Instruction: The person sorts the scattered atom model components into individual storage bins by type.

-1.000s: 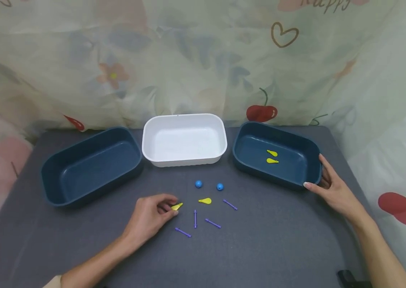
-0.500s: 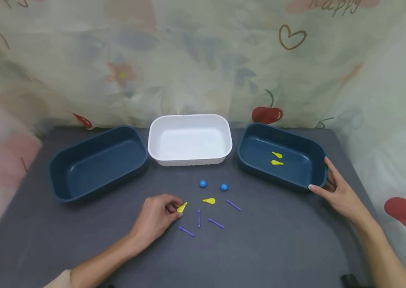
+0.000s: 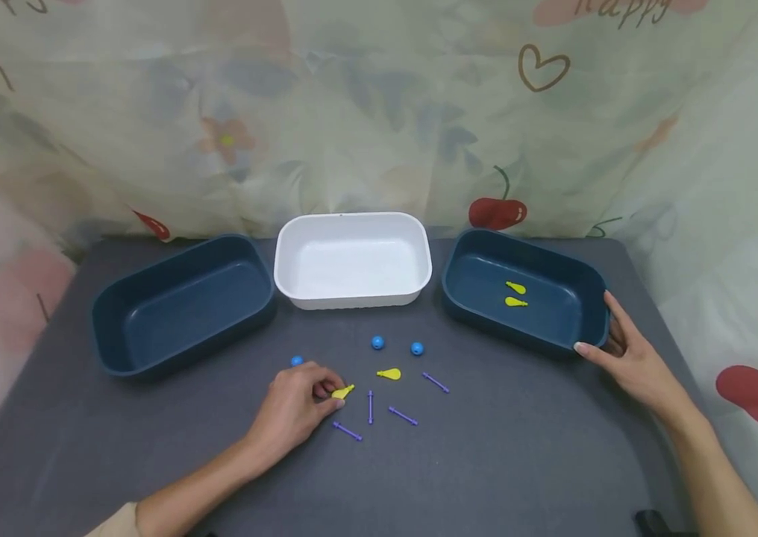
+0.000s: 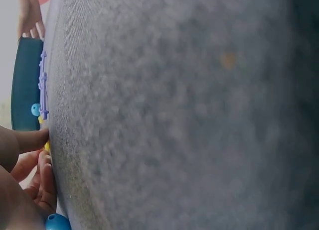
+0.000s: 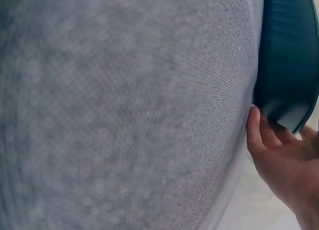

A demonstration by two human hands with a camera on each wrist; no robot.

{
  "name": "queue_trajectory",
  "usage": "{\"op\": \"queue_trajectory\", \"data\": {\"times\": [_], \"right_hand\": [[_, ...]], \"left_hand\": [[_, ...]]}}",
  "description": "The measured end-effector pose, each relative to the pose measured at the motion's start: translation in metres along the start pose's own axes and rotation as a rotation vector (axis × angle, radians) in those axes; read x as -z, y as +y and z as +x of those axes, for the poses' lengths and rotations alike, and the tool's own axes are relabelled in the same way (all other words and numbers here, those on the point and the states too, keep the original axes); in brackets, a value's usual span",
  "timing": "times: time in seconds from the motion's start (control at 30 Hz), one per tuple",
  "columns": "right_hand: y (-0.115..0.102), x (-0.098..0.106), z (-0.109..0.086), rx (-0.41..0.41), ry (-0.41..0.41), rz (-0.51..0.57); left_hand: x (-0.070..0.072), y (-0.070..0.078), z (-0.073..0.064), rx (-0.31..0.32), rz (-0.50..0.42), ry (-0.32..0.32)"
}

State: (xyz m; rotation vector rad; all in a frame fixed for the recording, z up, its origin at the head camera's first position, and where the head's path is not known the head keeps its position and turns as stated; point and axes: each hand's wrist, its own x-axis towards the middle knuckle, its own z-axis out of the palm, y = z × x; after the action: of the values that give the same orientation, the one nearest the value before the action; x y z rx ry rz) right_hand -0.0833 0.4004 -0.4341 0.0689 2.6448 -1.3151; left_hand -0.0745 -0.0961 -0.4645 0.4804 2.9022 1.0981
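Note:
My left hand (image 3: 297, 405) pinches a yellow teardrop-shaped piece (image 3: 342, 391) between thumb and fingers, low over the table. In the left wrist view, fingers mostly hide that piece (image 4: 47, 146). Just behind the knuckles shows a blue ball (image 3: 297, 361). To the right lie another yellow piece (image 3: 389, 374) and several purple rods with knobbed ends, the closest being a purple rod (image 3: 348, 431). My right hand (image 3: 634, 362) holds the right end of a dark blue bin (image 3: 520, 327), thumb at its front corner and fingers along the end. Two yellow pieces (image 3: 516, 302) lie inside it.
At the back centre stands a white bin (image 3: 352, 302), and at the left an angled dark blue bin (image 3: 184, 350). Two blue balls (image 3: 377, 342) rest in front of the white bin. A black object (image 3: 650, 522) sits at the lower right edge. Patterned cloth (image 3: 365, 112) hangs behind.
The yellow piece has turned in my left fingers, tilting up and then lying flatter. A blue ball has come into sight behind that hand. The view shifted slightly; my right hand stays on the bin.

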Motion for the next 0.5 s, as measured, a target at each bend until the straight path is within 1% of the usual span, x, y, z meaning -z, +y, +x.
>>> {"op": "queue_trajectory", "data": {"times": [0.23,0.37,0.5], "right_hand": [[-0.0011,0.0004,0.0013,-0.010,0.004,-0.007],[-0.0007,0.0002,0.0014,-0.015,0.007,-0.014],[-0.0008,0.0006,0.0014,-0.033,0.005,-0.029]], "left_hand": [[-0.0007,0.0002,-0.0005,-0.001,0.004,-0.030],[-0.0012,-0.0002,-0.0004,-0.031,0.020,-0.043],[-0.0019,-0.0019,-0.0007,-0.069,0.041,-0.040]]}}
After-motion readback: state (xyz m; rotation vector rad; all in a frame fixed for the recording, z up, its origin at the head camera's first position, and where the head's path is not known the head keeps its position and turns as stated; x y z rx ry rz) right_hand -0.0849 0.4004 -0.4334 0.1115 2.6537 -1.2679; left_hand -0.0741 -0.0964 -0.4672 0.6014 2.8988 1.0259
